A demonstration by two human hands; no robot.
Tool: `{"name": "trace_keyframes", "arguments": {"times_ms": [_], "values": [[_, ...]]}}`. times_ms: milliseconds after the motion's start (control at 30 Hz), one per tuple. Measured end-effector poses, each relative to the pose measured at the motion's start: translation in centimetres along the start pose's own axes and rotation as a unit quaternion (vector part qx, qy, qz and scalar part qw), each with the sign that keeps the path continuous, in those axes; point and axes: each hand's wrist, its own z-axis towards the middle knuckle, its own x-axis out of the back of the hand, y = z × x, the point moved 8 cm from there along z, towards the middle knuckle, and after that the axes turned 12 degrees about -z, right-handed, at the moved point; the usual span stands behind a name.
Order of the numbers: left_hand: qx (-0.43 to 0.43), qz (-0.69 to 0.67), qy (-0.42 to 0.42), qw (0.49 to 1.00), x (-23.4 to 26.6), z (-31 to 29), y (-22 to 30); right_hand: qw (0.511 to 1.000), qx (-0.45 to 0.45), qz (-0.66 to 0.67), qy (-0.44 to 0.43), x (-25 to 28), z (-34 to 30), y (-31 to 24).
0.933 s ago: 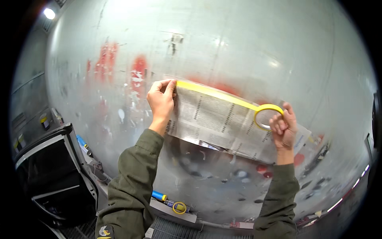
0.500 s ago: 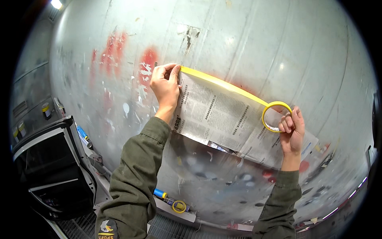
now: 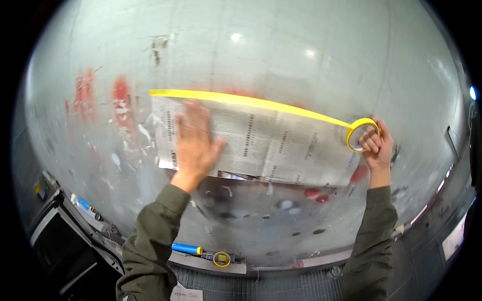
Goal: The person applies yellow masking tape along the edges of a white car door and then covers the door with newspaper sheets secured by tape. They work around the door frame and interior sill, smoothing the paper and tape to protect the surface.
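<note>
A sheet of newspaper hangs on a grey, paint-marked metal wall, with a strip of yellow tape along its top edge. My left hand lies with outstretched fingers over the left part of the paper, just below the tape; it is slightly blurred. At the paper's upper right corner, my right hand grips the roll of yellow tape, fingers curled through its ring. The strip runs taut from the far left end to this roll.
A dark vehicle door stands at lower left, near a blue roll. On the ledge under the wall lie another blue roll and a second yellow tape roll. Below is a grated floor with a paper on it.
My left hand has let go of the tape's left end and now lies flat on the newspaper. The paper's left end has swung closer against the wall. The view has shifted right.
</note>
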Motion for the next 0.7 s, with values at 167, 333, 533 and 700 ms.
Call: {"name": "trace_keyframes", "arguments": {"times_ms": [167, 333, 533, 700], "values": [[-0.207, -0.024, -0.139, 0.968, -8.0, 1.9, 14.8, 0.937, 0.016, -0.347, 0.025, 1.3, -1.0, -5.0], [-0.29, -0.013, -0.174, 0.941, -11.5, 4.1, 22.1, 0.606, 0.188, -0.773, 0.006, -3.6, -5.2, -7.7], [-0.34, -0.019, -0.168, 0.925, -13.7, 6.1, 28.3, 0.533, 0.109, -0.829, 0.13, 2.3, -5.7, -9.0], [-0.34, -0.029, -0.149, 0.928, -14.2, 7.7, 31.0, 0.524, 0.066, -0.831, 0.176, 2.5, -3.9, -9.1]]}}
